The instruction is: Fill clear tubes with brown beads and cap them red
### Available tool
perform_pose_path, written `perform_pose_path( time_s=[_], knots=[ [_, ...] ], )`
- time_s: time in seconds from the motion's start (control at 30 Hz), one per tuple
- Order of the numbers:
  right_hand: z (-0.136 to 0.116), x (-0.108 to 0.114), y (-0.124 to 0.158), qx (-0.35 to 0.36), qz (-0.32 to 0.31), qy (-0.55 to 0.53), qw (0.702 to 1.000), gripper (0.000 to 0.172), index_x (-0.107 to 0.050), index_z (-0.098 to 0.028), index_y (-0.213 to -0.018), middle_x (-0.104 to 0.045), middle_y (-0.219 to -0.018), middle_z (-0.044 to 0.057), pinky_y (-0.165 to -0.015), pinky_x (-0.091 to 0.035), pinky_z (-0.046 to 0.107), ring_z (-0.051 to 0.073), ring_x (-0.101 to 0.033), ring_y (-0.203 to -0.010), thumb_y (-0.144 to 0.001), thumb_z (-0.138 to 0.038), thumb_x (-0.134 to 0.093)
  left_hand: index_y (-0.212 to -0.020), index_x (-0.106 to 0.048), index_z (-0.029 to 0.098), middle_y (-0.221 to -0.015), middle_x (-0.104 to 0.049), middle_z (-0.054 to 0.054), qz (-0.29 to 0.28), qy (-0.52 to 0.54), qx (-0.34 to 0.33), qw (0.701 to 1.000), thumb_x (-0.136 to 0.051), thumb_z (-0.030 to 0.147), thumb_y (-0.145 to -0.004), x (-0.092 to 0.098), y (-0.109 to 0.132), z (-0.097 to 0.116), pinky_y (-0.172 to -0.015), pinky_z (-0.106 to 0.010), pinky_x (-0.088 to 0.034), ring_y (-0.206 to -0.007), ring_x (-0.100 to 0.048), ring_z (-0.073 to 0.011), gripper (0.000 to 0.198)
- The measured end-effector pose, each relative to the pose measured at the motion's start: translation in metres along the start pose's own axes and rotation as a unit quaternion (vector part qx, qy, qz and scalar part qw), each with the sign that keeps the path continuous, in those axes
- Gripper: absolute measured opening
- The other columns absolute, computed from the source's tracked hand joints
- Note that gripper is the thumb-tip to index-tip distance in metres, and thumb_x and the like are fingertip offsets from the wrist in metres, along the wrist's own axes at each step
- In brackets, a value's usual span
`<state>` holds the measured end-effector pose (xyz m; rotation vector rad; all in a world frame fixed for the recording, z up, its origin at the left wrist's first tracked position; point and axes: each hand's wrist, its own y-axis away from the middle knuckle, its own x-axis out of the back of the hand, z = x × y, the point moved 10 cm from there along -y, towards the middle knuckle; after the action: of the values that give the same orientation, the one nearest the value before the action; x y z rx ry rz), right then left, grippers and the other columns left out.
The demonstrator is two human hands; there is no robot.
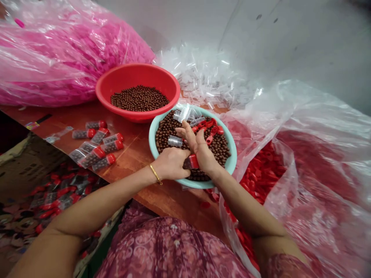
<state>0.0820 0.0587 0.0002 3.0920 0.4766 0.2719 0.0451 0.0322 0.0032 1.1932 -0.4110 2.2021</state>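
Centrally, the left hand (171, 162) grips a red-capped tube (190, 162) above the pale-turquoise basin (232, 152) of brown balls (222, 150); the right hand (199, 148), fingers extended, presses its cap (195, 160). Farther left, a red basin (139, 75) holds more.

L hand (172, 163) hides part of the tube (191, 162); its fingertips mostly o/o sight. R hand (199, 148) + wrist block some beads (223, 150) & a bit of the blue bowl (233, 156) rim. Pink bag (72, 58) cut by L & top edges, clear bag (324, 162) by R. Box (14, 166) cut off btm L, print too blurry to read. Shirt (171, 247) cut at btm.
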Motion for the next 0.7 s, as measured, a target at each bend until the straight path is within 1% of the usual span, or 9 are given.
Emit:
perform_pose_path(
  time_s=[0.1,0.17,0.23,0.3,0.37,0.47,0.57,0.63,0.7],
  knots=[
    [-0.005,-0.003,0.005,0.042,-0.02,0.051,0.998,0.086,-0.023,-0.023,-0.148,-0.019,-0.157,0.002,-0.12,-0.004,0.036,0.016,-0.016,-0.144,-0.081,-0.076,-0.019,-0.084,-0.064,0.015,-0.073,-0.067,-0.008,-0.011,-0.033,-0.001,0.999,-0.058,0.03,-0.066,-0.004,0.0,0.0,-0.067,-0.034,-0.048,-0.071,-0.063,-0.0256,0.024],
    [-0.008,-0.004,0.009,0.042,-0.023,0.049,0.998,0.088,-0.025,-0.021,-0.147,-0.018,-0.157,0.002,-0.119,-0.003,0.037,0.017,-0.013,-0.145,-0.08,-0.078,-0.024,-0.083,-0.063,0.015,-0.073,-0.067,-0.008,-0.012,-0.045,-0.007,0.999,-0.058,0.03,-0.066,-0.006,0.0,0.002,-0.066,-0.034,-0.048,-0.07,-0.063,-0.0253,0.023],
    [-0.008,-0.009,0.01,0.008,-0.047,-0.003,0.999,0.092,-0.025,-0.018,-0.147,-0.03,-0.153,0.007,-0.118,-0.012,0.039,0.018,-0.022,-0.142,-0.078,-0.079,-0.016,-0.078,-0.062,0.016,-0.071,-0.066,-0.007,0.007,-0.035,-0.027,0.999,-0.06,0.03,-0.065,-0.003,0.001,0.007,-0.065,-0.032,-0.047,-0.068,-0.062,-0.023,0.02],
    [-0.011,-0.009,0.009,-0.017,-0.056,-0.055,0.997,0.095,-0.03,-0.019,-0.145,-0.048,-0.141,0.01,-0.111,-0.031,0.042,0.021,-0.041,-0.133,-0.077,-0.079,-0.002,-0.073,-0.059,0.017,-0.067,-0.063,-0.004,0.053,0.002,-0.043,0.998,-0.061,0.029,-0.064,0.006,0.007,0.012,-0.062,-0.028,-0.046,-0.063,-0.059,-0.0186,0.015],
    [-0.017,0.008,0.003,-0.003,-0.015,-0.054,0.998,0.093,-0.043,-0.022,-0.137,-0.062,-0.121,0.01,-0.094,-0.046,0.041,0.022,-0.058,-0.113,-0.078,-0.077,0.002,-0.069,-0.057,0.018,-0.062,-0.06,-0.001,0.12,0.051,-0.029,0.991,-0.061,0.028,-0.067,0.023,0.021,0.007,-0.06,-0.024,-0.043,-0.058,-0.055,-0.0139,0.011],
    [-0.025,0.049,-0.002,0.059,0.091,0.086,0.99,0.06,-0.06,-0.022,-0.114,-0.067,-0.098,0.007,-0.079,-0.049,0.035,0.02,-0.062,-0.089,-0.084,-0.067,-0.034,-0.069,-0.055,0.018,-0.059,-0.057,0.002,0.225,0.07,0.049,0.971,-0.058,0.033,-0.074,0.056,0.059,-0.023,-0.059,-0.022,-0.04,-0.054,-0.051,-0.0103,0.016],
    [-0.028,0.056,-0.004,0.11,0.078,0.354,0.926,0.029,-0.065,-0.019,-0.103,-0.067,-0.095,0.008,-0.082,-0.045,0.037,0.023,-0.059,-0.089,-0.083,-0.037,-0.056,-0.079,-0.059,0.019,-0.065,-0.06,0.001,0.267,-0.033,0.178,0.946,-0.054,0.038,-0.079,0.086,0.11,-0.074,-0.062,-0.021,-0.039,-0.06,-0.053,-0.0117,0.02],
    [-0.023,0.047,-0.004,0.117,0.04,0.516,0.847,0.026,-0.066,-0.016,-0.104,-0.065,-0.102,0.013,-0.085,-0.042,0.04,0.027,-0.055,-0.095,-0.082,-0.026,-0.055,-0.094,-0.06,0.021,-0.069,-0.061,0.0,0.222,-0.147,0.294,0.918,-0.052,0.041,-0.081,0.098,0.142,-0.118,-0.061,-0.022,-0.036,-0.065,-0.055,-0.0154,0.025],
    [-0.015,0.039,-0.006,0.098,0.013,0.621,0.777,0.027,-0.065,-0.012,-0.105,-0.062,-0.11,0.017,-0.084,-0.04,0.041,0.03,-0.052,-0.101,-0.083,-0.023,-0.053,-0.099,-0.06,0.019,-0.07,-0.062,-0.002,0.131,-0.238,0.362,0.892,-0.049,0.045,-0.083,0.102,0.162,-0.153,-0.058,-0.023,-0.035,-0.067,-0.056,-0.0191,0.032]
  ],
)
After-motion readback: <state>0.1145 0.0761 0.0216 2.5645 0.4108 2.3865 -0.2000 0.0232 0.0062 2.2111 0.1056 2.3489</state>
